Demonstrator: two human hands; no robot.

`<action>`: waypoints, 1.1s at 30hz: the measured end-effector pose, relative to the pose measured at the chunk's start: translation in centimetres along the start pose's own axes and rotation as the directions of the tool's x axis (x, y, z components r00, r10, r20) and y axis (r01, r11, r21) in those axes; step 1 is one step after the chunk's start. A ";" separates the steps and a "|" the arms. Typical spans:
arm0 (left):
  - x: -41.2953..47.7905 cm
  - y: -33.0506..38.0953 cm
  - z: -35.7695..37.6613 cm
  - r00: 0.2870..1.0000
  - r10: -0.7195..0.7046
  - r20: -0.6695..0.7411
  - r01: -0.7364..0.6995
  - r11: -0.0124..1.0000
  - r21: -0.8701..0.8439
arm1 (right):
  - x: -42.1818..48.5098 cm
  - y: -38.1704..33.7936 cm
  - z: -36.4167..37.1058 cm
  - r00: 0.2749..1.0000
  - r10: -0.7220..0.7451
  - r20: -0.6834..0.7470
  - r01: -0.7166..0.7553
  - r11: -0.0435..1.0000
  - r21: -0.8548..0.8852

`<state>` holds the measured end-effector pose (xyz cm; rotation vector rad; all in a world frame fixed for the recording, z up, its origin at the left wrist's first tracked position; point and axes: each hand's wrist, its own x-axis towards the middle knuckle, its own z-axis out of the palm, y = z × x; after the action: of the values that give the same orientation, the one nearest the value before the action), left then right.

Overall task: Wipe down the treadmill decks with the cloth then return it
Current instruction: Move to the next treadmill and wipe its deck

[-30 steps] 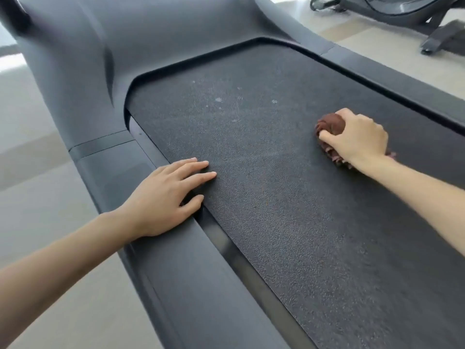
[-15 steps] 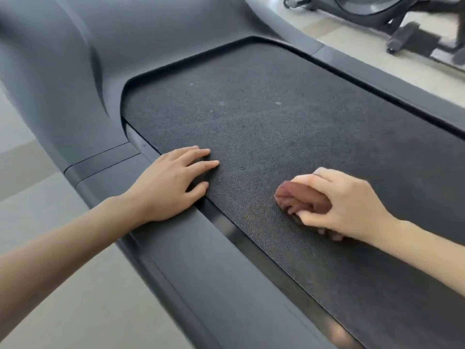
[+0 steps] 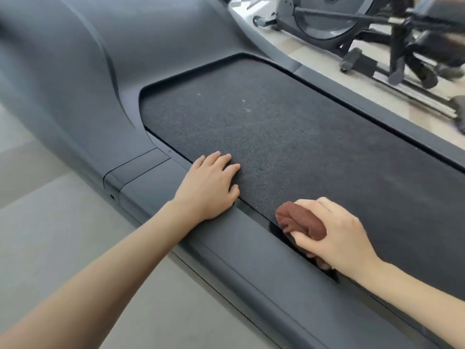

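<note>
Head view: right hand [image 3: 337, 238], gripping the brown cloth [image 3: 300, 220], has slid from mid-belt [image 3: 314, 137] to the near side rail [image 3: 251, 258], lower right; left hand [image 3: 208, 187] stays flat, fingers relaxed.

A person's right hand [image 3: 334, 238] grips a bunched brown cloth [image 3: 300, 221] at the near edge of a treadmill's textured black belt [image 3: 302, 137], while the left hand [image 3: 210, 188] rests flat, fingers spread, across the grey side rail [image 3: 239, 250] and belt edge (pale specks dot the belt farther up). An elliptical trainer [image 3: 352, 23] stands beyond.
</note>
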<state>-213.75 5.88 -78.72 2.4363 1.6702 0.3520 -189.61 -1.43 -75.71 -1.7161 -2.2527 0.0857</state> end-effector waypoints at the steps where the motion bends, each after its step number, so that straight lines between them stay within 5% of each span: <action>1: 0.0 -0.1 0.0 1.000 0.003 -0.004 -0.003 1.000 -0.003 | -0.3 0.2 -0.3 0.999 -0.002 0.032 0.002 1.000 0.001; 12: 0.4 -1.7 -0.4 1.000 0.007 -0.005 -0.007 1.000 -0.014 | 12.6 -1.6 4.3 0.977 -0.198 -0.078 0.198 0.980 -0.007; 16: 1.0 -4.8 -1.4 0.996 -0.091 0.000 0.091 0.996 0.005 | 16.9 -0.4 5.8 0.951 -0.286 -0.115 0.290 0.957 0.023; 22: 0.7 -5.0 -1.3 0.992 -0.127 0.008 0.127 0.991 0.045 | 25.1 -1.2 7.5 0.994 0.019 -0.112 -0.014 0.999 0.038; 28: 1.8 -5.4 -1.8 0.992 -0.100 0.081 0.096 0.994 0.052 | 16.8 1.1 4.3 0.950 -0.312 -0.006 0.312 0.949 0.048; 33: 3.7 -4.9 -1.3 0.993 -0.105 0.052 0.104 0.994 0.021 | 15.1 9.6 1.7 0.996 -0.080 -0.047 0.079 0.997 -0.020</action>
<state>-217.21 11.07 -78.40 2.3377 1.7773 0.2557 -184.69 15.87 -76.43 -1.6180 -2.2905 0.0071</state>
